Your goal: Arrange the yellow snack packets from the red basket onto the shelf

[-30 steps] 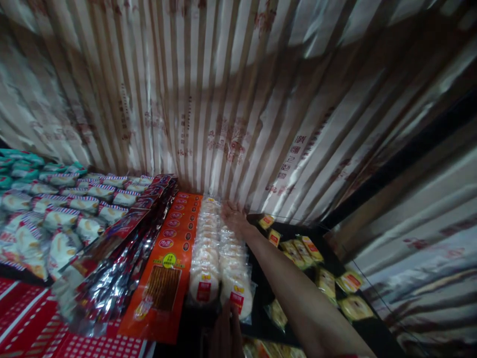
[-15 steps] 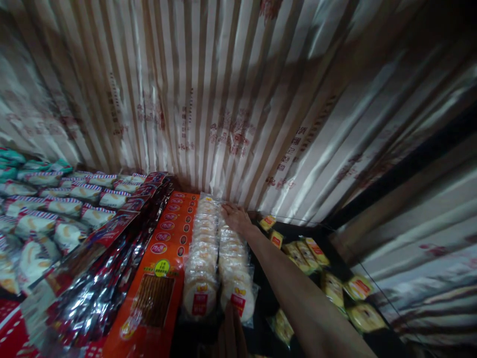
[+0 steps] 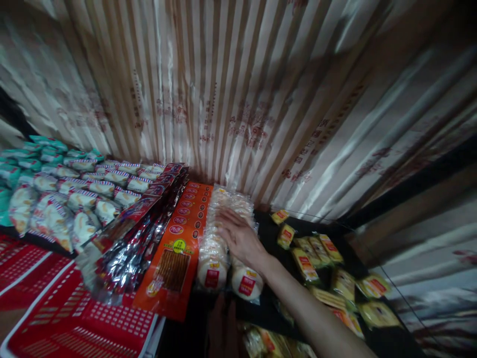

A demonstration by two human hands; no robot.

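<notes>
Two rows of round white rice crackers in clear wrappers stand side by side, a left row (image 3: pixel 212 272) and a right row (image 3: pixel 246 283), each with a red label facing me. My right hand (image 3: pixel 238 236) reaches in from the lower right and lies over the middle of both rows, fingers stretched out flat towards the left one. In deep shadow, my left hand (image 3: pixel 222 323) points its straight fingers up just below the front of the left row. Its palm is too dark to make out. An orange snack packet (image 3: pixel 179 248) lies against the left row.
Left of the orange packet lie shiny dark red packets (image 3: pixel 137 243), white snack bags (image 3: pixel 89 196) and green bags (image 3: pixel 40 154). Red plastic baskets (image 3: pixel 100 323) stand at the lower left. Yellow wrapped cakes (image 3: pixel 305 263) are scattered at right. A pleated curtain (image 3: pixel 238 99) hangs behind.
My right hand has come nearer from the far end of the right row and now lies across both rows. My left fingers have shifted from the right row's front towards the left row.
</notes>
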